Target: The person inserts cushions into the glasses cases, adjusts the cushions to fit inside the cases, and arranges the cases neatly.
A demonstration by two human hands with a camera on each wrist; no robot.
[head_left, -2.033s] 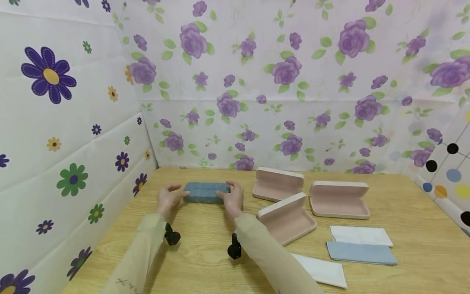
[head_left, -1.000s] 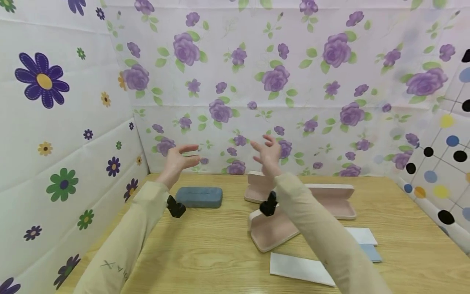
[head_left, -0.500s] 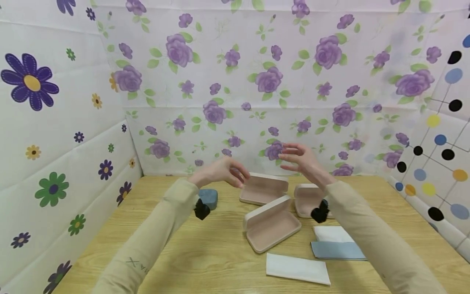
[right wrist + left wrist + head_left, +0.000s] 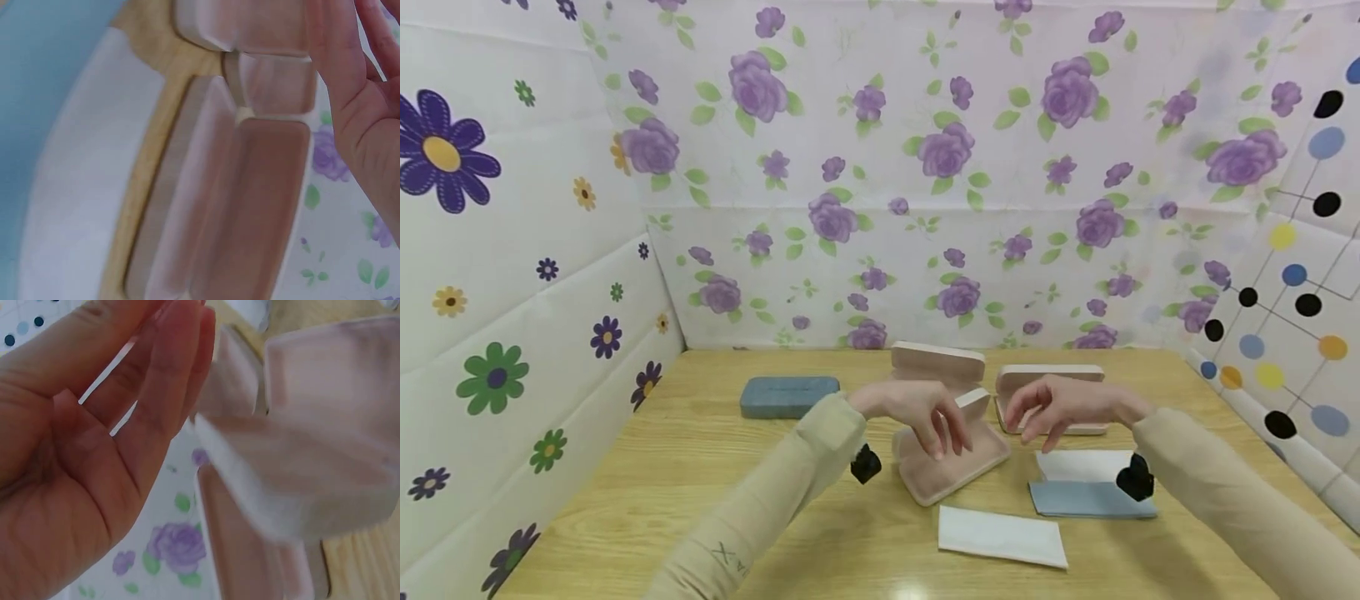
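Observation:
My left hand (image 4: pixel 921 410) hovers over the nearest open glasses case (image 4: pixel 951 467), fingers bent loosely downward and holding nothing. In the left wrist view that case's pale pink lining (image 4: pixel 300 450) lies close beside the fingers. My right hand (image 4: pixel 1071 406) hangs in front of the right-hand open glasses case (image 4: pixel 1052 372), its fingers loosely curved with nothing between them. Below it are a folded light-blue cloth (image 4: pixel 1082 500) and a folded white cloth (image 4: pixel 1078 464). A third open glasses case (image 4: pixel 936 361) stands behind, partly hidden by the left hand and the nearest case.
A closed blue glasses case (image 4: pixel 788 397) lies at the left on the wooden table (image 4: pixel 700 467). Another folded white cloth (image 4: pixel 1000 536) lies near the front. Floral sheeting (image 4: pixel 820 167) covers the back and sides.
Both hands let go of the closed blue case, rose, and moved right. They have since lowered over the open pink cases and the cloths. The blue case stays on the table.

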